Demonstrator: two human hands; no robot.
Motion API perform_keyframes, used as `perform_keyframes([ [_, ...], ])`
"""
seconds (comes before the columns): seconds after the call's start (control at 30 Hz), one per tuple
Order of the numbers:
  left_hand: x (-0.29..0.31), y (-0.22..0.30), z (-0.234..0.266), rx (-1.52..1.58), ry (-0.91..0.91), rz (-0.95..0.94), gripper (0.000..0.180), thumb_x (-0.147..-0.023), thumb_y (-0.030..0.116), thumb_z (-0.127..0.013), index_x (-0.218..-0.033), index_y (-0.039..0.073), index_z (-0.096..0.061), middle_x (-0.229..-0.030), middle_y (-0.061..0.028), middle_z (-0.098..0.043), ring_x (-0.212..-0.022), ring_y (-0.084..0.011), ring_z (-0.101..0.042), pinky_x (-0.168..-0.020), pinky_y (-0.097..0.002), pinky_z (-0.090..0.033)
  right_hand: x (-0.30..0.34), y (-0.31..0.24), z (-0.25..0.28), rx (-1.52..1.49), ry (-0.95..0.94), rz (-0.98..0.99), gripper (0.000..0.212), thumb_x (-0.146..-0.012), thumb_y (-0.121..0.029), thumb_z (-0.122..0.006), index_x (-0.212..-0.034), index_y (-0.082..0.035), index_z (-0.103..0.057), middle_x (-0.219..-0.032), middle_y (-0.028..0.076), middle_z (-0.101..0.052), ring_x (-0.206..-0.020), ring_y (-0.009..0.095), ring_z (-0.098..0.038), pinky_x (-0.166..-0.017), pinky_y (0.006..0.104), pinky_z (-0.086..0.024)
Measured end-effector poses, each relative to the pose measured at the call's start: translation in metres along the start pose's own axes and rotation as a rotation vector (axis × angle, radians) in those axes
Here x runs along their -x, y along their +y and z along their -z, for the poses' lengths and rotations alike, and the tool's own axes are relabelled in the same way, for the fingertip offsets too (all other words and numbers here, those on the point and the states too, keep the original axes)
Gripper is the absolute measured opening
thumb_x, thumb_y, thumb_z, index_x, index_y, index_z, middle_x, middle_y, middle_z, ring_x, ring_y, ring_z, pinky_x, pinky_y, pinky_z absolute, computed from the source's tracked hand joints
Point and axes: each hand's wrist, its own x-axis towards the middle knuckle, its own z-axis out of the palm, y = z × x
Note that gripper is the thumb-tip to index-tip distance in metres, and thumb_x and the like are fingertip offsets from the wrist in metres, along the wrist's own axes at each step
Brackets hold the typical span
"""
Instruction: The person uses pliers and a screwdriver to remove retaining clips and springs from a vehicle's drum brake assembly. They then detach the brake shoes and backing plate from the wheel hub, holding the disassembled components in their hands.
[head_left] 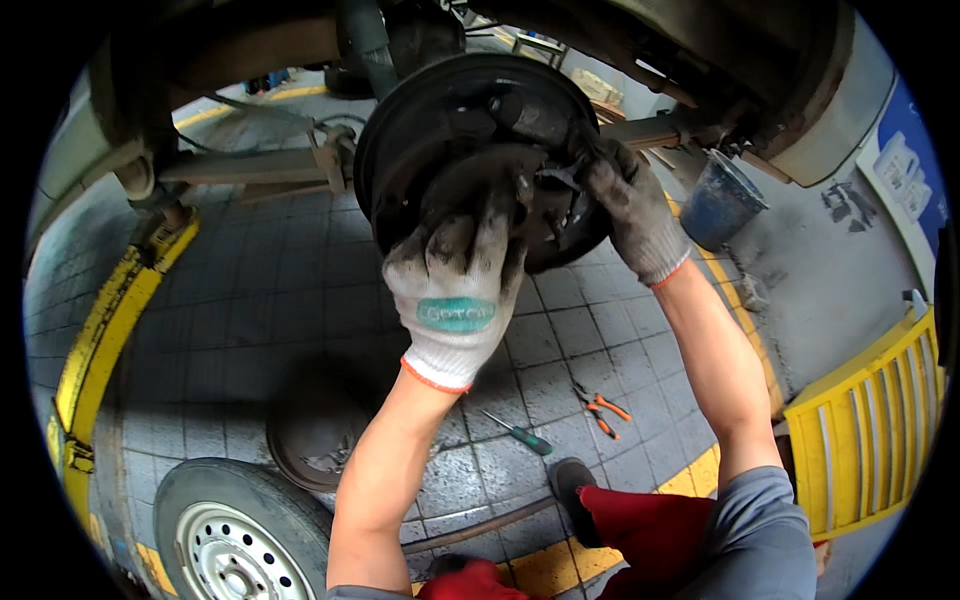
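Both gloved hands, left hand (457,280) and right hand (630,205), on brake assembly (470,120) overhead; screwdriver (517,432), pliers (600,408) on floor below; wheel (235,535) lower left; bucket (720,200) right.

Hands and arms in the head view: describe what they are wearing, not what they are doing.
Both hands wear knitted work gloves, whitish but heavily blackened with grease, each with an orange-trimmed cuff. The left hand glove has a teal oval patch on its back; the right hand glove is darker all over. The forearms are bare. A grey short sleeve covers the right upper arm, and a grey edge shows at the left.
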Motion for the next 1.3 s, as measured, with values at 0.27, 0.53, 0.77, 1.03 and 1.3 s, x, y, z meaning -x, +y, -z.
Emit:
perform_keyframes([
  [0.27,-0.001,-0.013,0.008,-0.033,-0.155,-0.166,0.072,-0.077,0.028,-0.087,-0.14,0.004,-0.06,-0.116,-0.0179,-0.062,-0.105,-0.0391,-0.062,-0.091,-0.0539,-0.049,0.005,-0.001,-0.005,0.262,0.132,0.079,0.059,-0.08,-0.034,-0.091,-0.121,0.003,-0.07,-0.111,0.017,-0.074,-0.104,0.024,-0.071,-0.094,0.0364,-0.056],
  [0.53,0.015,0.0,0.008,-0.275,-0.061,-0.074,0.082,-0.073,0.036,-0.092,-0.138,0.001,-0.056,-0.123,-0.0176,-0.058,-0.11,-0.0372,-0.056,-0.093,-0.0495,-0.046,-0.002,0.013,-0.02,0.447,0.352,0.451,0.057,-0.07,-0.035,-0.094,-0.113,-0.001,-0.076,-0.104,0.019,-0.068,-0.1,0.039,-0.066,-0.089,0.0462,-0.054],
  [0.77,0.02,0.01,0.018,-0.319,-0.224,0.008,0.101,-0.069,0.022,-0.094,-0.149,-0.006,-0.038,-0.132,-0.0271,-0.056,-0.117,-0.0426,-0.055,-0.104,-0.0517,-0.041,-0.006,0.022,-0.011,0.422,0.247,0.518,0.058,-0.071,-0.038,-0.095,-0.114,-0.004,-0.076,-0.102,0.016,-0.067,-0.098,0.036,-0.066,-0.086,0.0467,-0.056],
  [1.03,-0.021,-0.017,0.066,-0.17,-0.183,0.116,0.075,-0.09,0.016,-0.075,-0.153,-0.007,-0.04,-0.141,-0.0278,-0.054,-0.132,-0.0426,-0.053,-0.114,-0.0501,-0.041,-0.005,0.032,-0.012,0.445,0.344,0.593,0.06,-0.072,-0.046,-0.092,-0.114,-0.007,-0.076,-0.104,0.014,-0.062,-0.096,0.034,-0.065,-0.084,0.045,-0.056],
  [1.3,-0.047,-0.051,0.062,-0.083,-0.344,0.257,0.042,-0.108,0.015,-0.055,-0.148,0.003,-0.056,-0.136,-0.021,-0.061,-0.126,-0.0318,-0.06,-0.11,-0.0389,-0.045,-0.01,0.029,-0.005,0.551,0.313,0.665,0.063,-0.073,-0.047,-0.091,-0.12,-0.009,-0.076,-0.094,0.013,-0.061,-0.088,0.033,-0.064,-0.074,0.0436,-0.056],
])
